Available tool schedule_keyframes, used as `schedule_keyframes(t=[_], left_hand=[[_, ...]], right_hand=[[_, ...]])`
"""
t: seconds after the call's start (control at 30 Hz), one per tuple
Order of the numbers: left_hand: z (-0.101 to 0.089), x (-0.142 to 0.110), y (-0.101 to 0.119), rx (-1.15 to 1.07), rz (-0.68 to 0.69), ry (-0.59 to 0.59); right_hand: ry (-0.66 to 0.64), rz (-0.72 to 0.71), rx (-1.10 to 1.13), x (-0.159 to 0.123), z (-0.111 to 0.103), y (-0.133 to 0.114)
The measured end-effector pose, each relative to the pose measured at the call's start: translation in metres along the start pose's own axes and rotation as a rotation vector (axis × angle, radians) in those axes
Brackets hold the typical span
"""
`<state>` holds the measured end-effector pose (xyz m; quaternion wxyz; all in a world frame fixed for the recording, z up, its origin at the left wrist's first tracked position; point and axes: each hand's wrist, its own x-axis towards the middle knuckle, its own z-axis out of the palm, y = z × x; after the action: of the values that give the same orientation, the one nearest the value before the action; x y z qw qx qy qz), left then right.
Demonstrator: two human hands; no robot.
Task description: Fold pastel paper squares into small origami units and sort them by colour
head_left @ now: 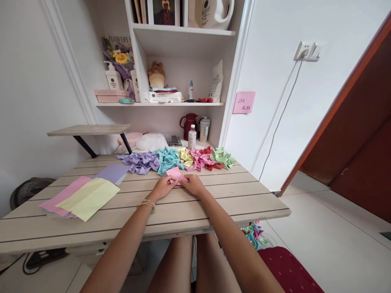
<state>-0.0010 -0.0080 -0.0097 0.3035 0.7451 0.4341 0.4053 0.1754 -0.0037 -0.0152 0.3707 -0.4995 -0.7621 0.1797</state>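
Note:
Between my two hands is a small pink sheet of paper (174, 172), partly folded, just above or on the wooden tabletop. My left hand (164, 186) pinches its left lower side, the fingers closed. On the right side my right hand (193, 184) grips the paper too, thumb and fingers together. Just beyond them lie heaps of folded paper pieces: purple (143, 162), blue (168, 159), yellow (185, 156), pink (200, 158) and green (222, 157), with a few red ones (215, 167). My fingers hide part of the sheet's lower edge.
Flat sheets lie at the left: yellow (88, 198), pink (65, 197) and purple (113, 173). A small raised wooden stand (90, 130) is at the back left. Behind the heaps stand a bottle (192, 137), a dark red jug (190, 126) and a cup (204, 129).

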Motion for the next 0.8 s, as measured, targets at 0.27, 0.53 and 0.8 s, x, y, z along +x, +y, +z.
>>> schedule_keyframes(t=[0.27, 0.53, 0.8], left_hand=[[0.0008, 0.0002, -0.0030, 0.044, 0.025, 0.012], [0.0002, 0.0011, -0.0049, 0.104, 0.050, -0.003], [-0.0008, 0.0015, -0.0037, 0.124, 0.045, -0.041]], right_hand=[[0.022, -0.030, -0.016, 0.0011, 0.0024, 0.0036], [0.017, -0.020, -0.012, 0.0002, 0.0011, 0.0026], [0.000, -0.009, -0.092, -0.0014, -0.0031, -0.0030]])
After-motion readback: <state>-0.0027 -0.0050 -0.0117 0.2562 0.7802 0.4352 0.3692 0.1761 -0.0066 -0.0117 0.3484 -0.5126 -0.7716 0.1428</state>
